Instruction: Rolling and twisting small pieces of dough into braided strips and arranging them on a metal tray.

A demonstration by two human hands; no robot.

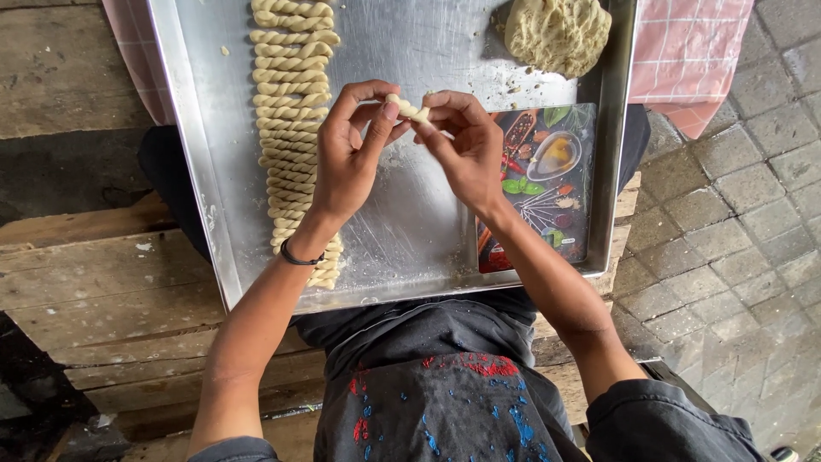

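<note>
Head view: left hand (pixel 346 158) and right hand (pixel 466 150), each grip pinched on one end of a dough strip (pixel 408 109), above the tray (pixel 184 103), near the twisted row (pixel 291 111) along its left edge.

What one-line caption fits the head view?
Both hands, left hand and right hand, pinch a dough piece over a metal tray.

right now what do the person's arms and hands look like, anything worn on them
Both forearms are bare. The left hand has a thin black band around its wrist; the right hand shows no ring, band or watch. Neither hand is gloved. Dark grey-black sleeves are pushed up around the elbows at the bottom of the view, the right one clearer than the left.
</note>
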